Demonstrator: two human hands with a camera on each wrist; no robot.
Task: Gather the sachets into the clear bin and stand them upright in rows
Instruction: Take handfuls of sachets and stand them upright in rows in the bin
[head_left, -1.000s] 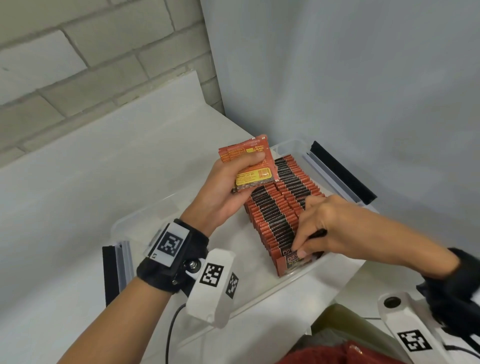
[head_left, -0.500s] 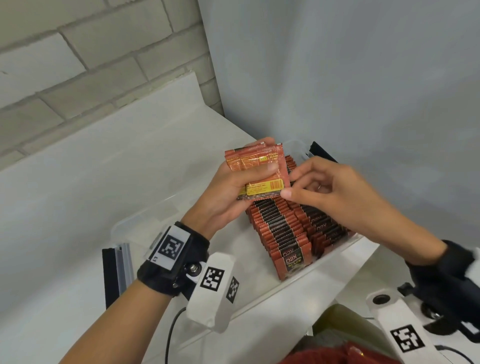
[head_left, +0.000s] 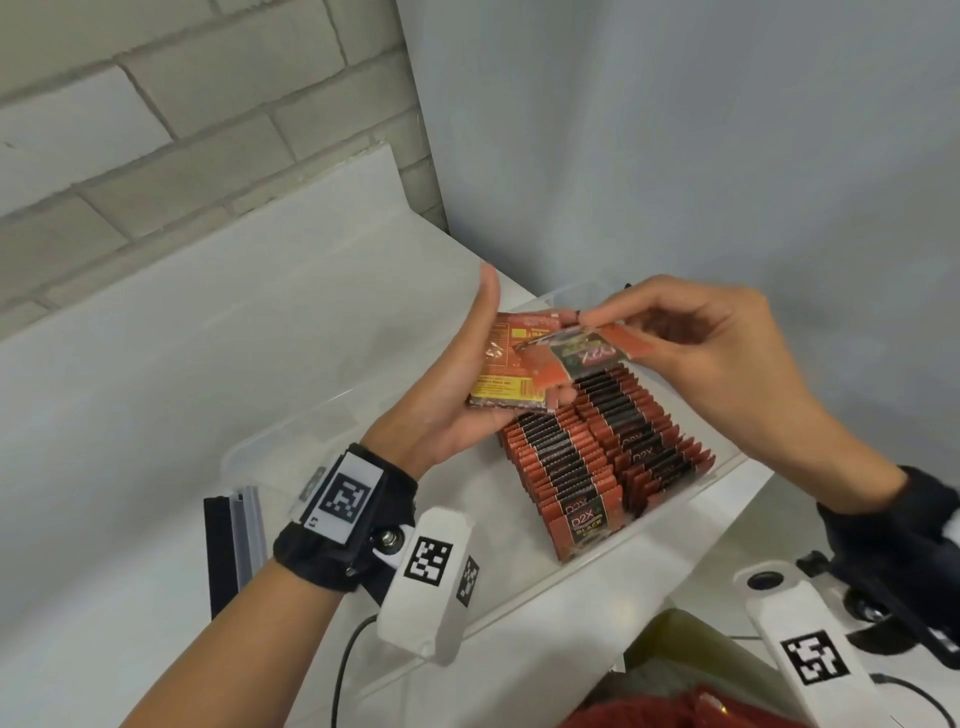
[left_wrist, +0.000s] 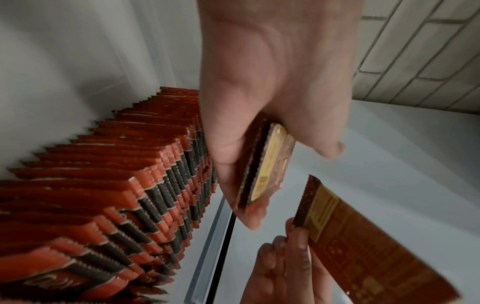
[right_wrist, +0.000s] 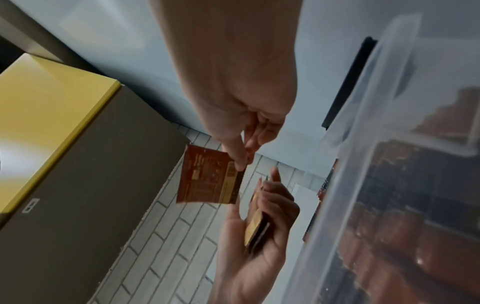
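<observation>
Head view, nearest first: fabric with a red patch (head_left: 691, 712) at bottom edge; white wrist-camera housings with black square markers, one under the left wrist (head_left: 426, 577), one by the right (head_left: 810, 660); black wristband carrying a marker tag (head_left: 348, 493) on the left wrist; a black-and-grey strip (head_left: 231, 551) lies on the white counter (head_left: 130, 467) left of the bin.

Clear bin (head_left: 675, 514) sits on the counter; rows of red-and-black sachets (head_left: 587, 457) stand upright inside it, packed against the right side, front one reads D2X; bin floor on the left side bare.

Left hand (head_left: 447, 400) above the bin, palm up, fingers curled under a small stack of sachets (head_left: 506, 379), thumb raised and straight, off the stack; left wrist view shows the stack (left_wrist: 262, 168) edge-on, clamped between fingers and palm.

Right hand (head_left: 717, 353) just right of it, thumb and forefinger pinching a single sachet (head_left: 587, 353) by its edge; other fingers loosely curled; this sachet overlaps the stack's top corner in head view; right wrist view shows it (right_wrist: 207, 179) hanging clear of the stack.

Far: brick wall (head_left: 156, 130) left, plain grey wall (head_left: 675, 130) right; yellow-topped box (right_wrist: 52, 102) in right wrist view.
</observation>
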